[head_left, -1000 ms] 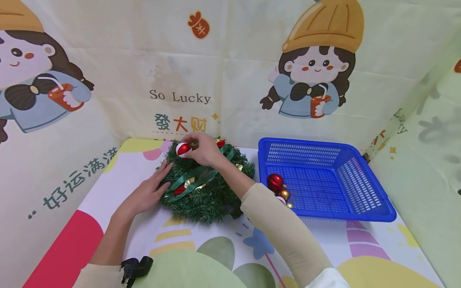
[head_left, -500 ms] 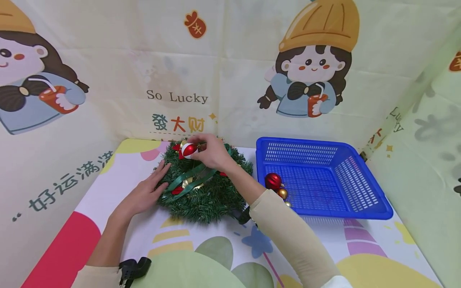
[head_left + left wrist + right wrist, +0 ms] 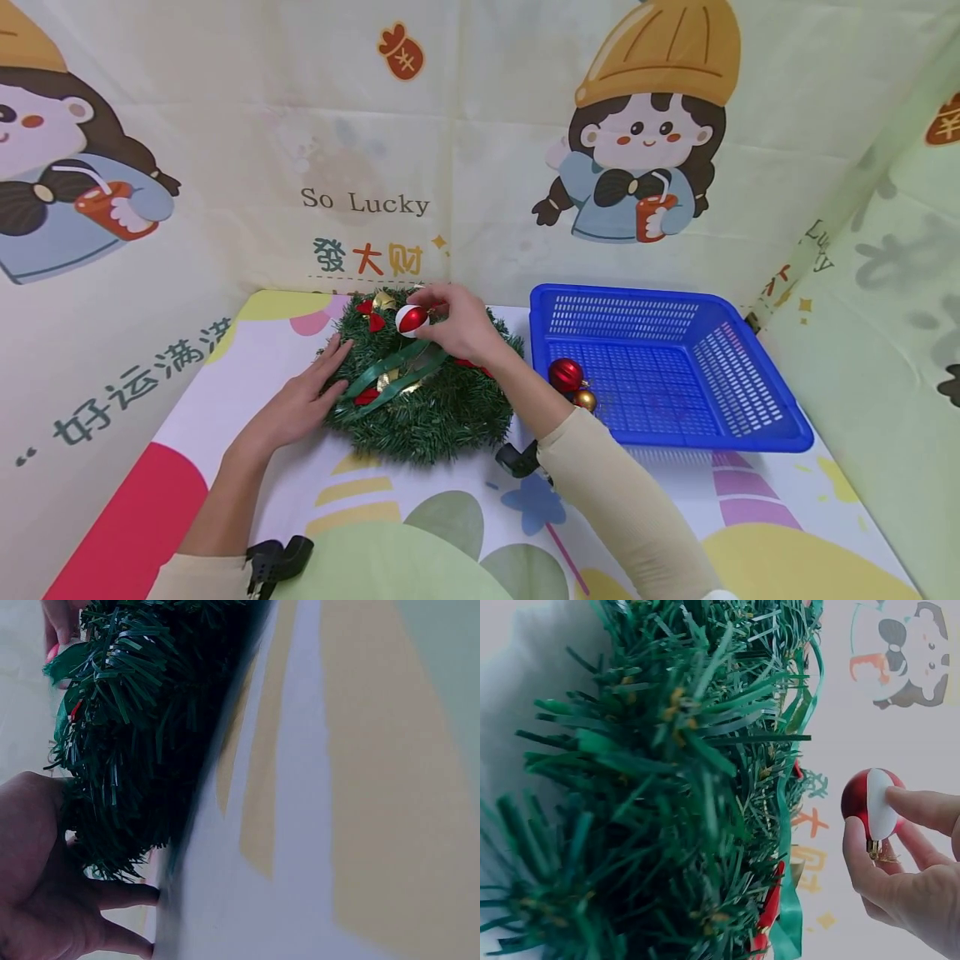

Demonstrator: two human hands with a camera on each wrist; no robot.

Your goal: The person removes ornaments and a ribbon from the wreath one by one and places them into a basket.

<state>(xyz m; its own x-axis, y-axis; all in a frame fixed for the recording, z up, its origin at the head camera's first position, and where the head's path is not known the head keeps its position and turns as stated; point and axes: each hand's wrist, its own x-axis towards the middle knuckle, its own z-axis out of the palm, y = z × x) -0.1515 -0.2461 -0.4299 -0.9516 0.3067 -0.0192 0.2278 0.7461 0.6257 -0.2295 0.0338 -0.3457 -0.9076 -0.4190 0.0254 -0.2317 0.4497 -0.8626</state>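
A green artificial wreath (image 3: 435,425) with red bows, gold bits and a dark green ribbon (image 3: 390,362) lies on the table. My right hand (image 3: 465,327) pinches a red and white bauble (image 3: 412,320) between thumb and fingers, over the far part of the wreath. In the right wrist view the bauble (image 3: 874,802) shows a gold cap with a small loop of string at its lower end. My left hand (image 3: 296,406) rests with straight, spread fingers against the wreath's left side; in the left wrist view, fingertips (image 3: 146,949) reach down to the table.
To the right of the wreath stands a blue plastic basket (image 3: 675,442). A red bauble (image 3: 566,375) and a gold bauble (image 3: 584,401) lie at its left end. Printed cloth walls (image 3: 480,167) close off the back and sides. A black wrist device (image 3: 277,558) sits on the left forearm.
My right hand has carried the bauble to the right over the wreath, uncovering a red bow and gold piece at the far left. The left hand stays against the wreath.
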